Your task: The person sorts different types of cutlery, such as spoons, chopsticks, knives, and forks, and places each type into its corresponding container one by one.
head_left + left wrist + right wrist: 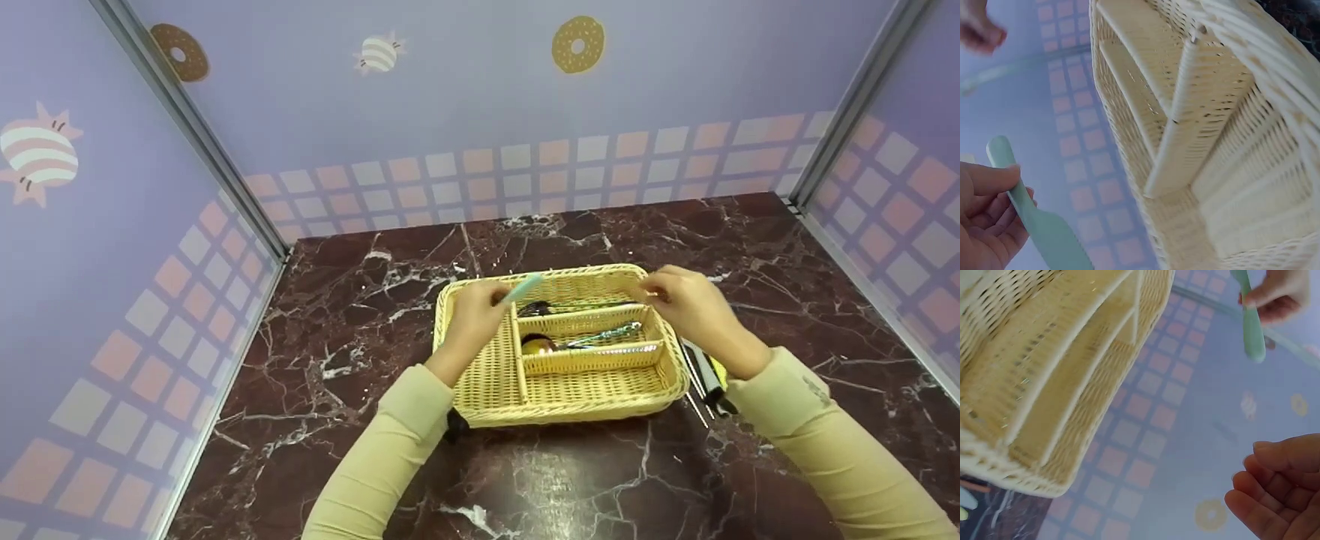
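Observation:
A mint-green plastic knife (1055, 236) with a serrated edge is pinched between the thumb and fingers of my left hand (475, 311). That hand is above the left part of a pale wicker basket (480, 375) with dividers. Over the basket's back right corner, my right hand (690, 304) holds nothing. In the right wrist view its fingers (1258, 509) are loosely bent beside the thumb. A spoon-like utensil (538, 345) and one with a shiny patterned handle (619, 331) lie in the middle compartment. Behind them, a dark-headed utensil (534, 308) lies in the back compartment.
Right of the basket, thin metal sticks (697, 394) and a grey and yellow item (709, 375) lie on the dark marbled table (337, 450), partly hidden by my right forearm. A small black object (456, 425) shows at the basket's front left corner. Patterned panels (480, 97) enclose the table.

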{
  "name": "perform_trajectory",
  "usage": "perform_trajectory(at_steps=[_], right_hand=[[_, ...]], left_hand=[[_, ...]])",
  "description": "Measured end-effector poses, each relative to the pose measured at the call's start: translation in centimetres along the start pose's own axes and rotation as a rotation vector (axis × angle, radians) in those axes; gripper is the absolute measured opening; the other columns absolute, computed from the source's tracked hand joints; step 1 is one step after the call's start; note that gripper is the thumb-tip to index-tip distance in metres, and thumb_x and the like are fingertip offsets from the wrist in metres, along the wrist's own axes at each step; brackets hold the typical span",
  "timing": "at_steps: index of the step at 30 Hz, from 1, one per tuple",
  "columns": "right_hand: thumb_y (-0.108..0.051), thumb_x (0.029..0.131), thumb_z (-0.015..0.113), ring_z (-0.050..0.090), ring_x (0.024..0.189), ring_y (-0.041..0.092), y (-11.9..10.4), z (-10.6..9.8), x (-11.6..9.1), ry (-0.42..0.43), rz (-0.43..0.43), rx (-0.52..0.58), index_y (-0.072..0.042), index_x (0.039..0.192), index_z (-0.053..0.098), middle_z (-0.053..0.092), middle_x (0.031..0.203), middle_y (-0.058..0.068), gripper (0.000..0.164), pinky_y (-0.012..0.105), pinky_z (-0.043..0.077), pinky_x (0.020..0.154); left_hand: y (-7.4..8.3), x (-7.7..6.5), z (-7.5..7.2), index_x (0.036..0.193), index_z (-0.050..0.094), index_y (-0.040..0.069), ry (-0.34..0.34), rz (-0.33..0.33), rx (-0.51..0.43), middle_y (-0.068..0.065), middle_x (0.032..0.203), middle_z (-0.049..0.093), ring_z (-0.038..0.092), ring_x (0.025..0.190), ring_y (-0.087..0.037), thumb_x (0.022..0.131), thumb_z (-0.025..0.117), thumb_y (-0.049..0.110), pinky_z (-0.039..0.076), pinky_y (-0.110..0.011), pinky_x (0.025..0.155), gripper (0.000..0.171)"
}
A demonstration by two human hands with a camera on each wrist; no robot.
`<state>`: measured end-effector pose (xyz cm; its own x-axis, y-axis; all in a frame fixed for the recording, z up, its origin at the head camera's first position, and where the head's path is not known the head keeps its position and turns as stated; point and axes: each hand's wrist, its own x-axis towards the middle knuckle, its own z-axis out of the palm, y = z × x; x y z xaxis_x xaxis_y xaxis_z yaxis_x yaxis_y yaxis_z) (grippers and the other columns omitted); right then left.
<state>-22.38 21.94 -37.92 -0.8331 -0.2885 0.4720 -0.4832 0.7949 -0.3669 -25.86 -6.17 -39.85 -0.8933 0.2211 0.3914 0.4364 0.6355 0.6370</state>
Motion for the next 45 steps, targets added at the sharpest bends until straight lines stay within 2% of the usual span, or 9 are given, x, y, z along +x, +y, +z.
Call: perform_trajectory(at_steps=[8,14,19,23,29,35,37,40,45], right_hand=[[0.008,0.075,0.062,0.058,0.07,0.027,3.5,-0.5,-2.5,-0.024,0.078,-0.013,0.006,0.088,0.067,0.063,0.081,0.017,0.014,0.041,0.048,0.063],[0.008,0.076,0.061,0.06,0.072,0.031,4.2,-0.5,-2.9,-0.031,0.084,-0.01,0.008,0.089,0.067,0.063,0.082,0.02,0.014,0.044,0.049,0.064],[0.009,0.076,0.06,0.06,0.071,0.03,4.1,-0.3,-3.0,-0.041,0.074,-0.003,0.007,0.087,0.067,0.064,0.082,0.019,0.013,0.042,0.05,0.063],[0.009,0.076,0.061,0.061,0.071,0.029,4.1,-0.4,-3.1,-0.052,0.076,0.001,0.007,0.088,0.067,0.065,0.083,0.019,0.014,0.042,0.05,0.063],[0.009,0.077,0.061,0.06,0.071,0.028,4.4,-0.5,-3.3,-0.059,0.082,0.001,0.006,0.089,0.067,0.065,0.083,0.019,0.014,0.041,0.049,0.062],[0.01,0.075,0.059,0.061,0.074,0.029,4.6,-0.6,-3.2,-0.072,0.088,0.015,0.007,0.089,0.067,0.065,0.084,0.019,0.016,0.042,0.05,0.065],[0.01,0.075,0.059,0.061,0.074,0.029,4.7,-0.7,-3.2,-0.075,0.093,0.016,0.007,0.089,0.067,0.065,0.084,0.019,0.017,0.042,0.05,0.065],[0.01,0.075,0.059,0.061,0.073,0.029,4.8,-0.8,-3.3,-0.075,0.092,0.015,0.006,0.089,0.067,0.065,0.083,0.018,0.017,0.042,0.049,0.065],[0.009,0.076,0.059,0.061,0.073,0.027,5.3,-1.0,-3.5,-0.054,0.087,0.03,0.005,0.089,0.068,0.066,0.084,0.017,0.016,0.041,0.05,0.065]], left_hand=[[-4.3,0.6,1.2,0.091,0.071,0.001,0.142,-0.489,-0.203,-0.012,0.081,0.069,0.061,0.068,-0.016,0.069,0.072,0.001,0.048,-0.023,0.059,0.023],[-6.0,1.0,2.5,0.099,0.069,0.003,0.02,-0.733,-0.092,-0.012,0.1,0.066,0.06,0.08,-0.021,0.073,0.069,0.004,0.05,-0.027,0.065,0.026],[-7.6,1.3,4.0,0.078,0.062,0.001,-0.087,-0.829,0.04,-0.01,0.073,0.059,0.048,0.053,-0.016,0.074,0.065,0.0,0.043,-0.025,0.048,0.005],[-13.7,2.3,8.1,0.08,0.06,-0.001,-0.091,-0.857,0.077,-0.012,0.062,0.052,0.045,0.04,-0.018,0.068,0.066,-0.005,0.039,-0.029,0.037,0.014],[-21.4,3.1,12.2,0.1,0.06,-0.002,-0.218,-0.85,0.142,-0.015,0.078,0.057,0.031,0.042,-0.018,0.069,0.065,-0.007,0.027,-0.03,0.038,0.031],[-36.2,5.1,19.8,0.079,0.065,0.006,-0.322,-0.782,0.281,-0.007,0.077,0.054,0.04,0.054,-0.021,0.058,0.08,0.004,0.033,-0.033,0.04,0.026],[-38.9,5.6,21.3,0.074,0.063,0.007,-0.34,-0.767,0.304,-0.008,0.077,0.055,0.041,0.054,-0.021,0.055,0.082,0.007,0.033,-0.034,0.038,0.027],[-38.4,5.8,21.1,0.068,0.059,0.008,-0.387,-0.741,0.364,-0.009,0.077,0.054,0.037,0.052,-0.02,0.055,0.077,0.003,0.029,-0.034,0.04,0.023],[-28.7,4.6,15.9,0.063,0.051,0.009,-0.401,-0.687,0.409,-0.007,0.067,0.044,0.028,0.048,-0.018,0.065,0.065,-0.003,0.024,-0.031,0.04,0.018]])
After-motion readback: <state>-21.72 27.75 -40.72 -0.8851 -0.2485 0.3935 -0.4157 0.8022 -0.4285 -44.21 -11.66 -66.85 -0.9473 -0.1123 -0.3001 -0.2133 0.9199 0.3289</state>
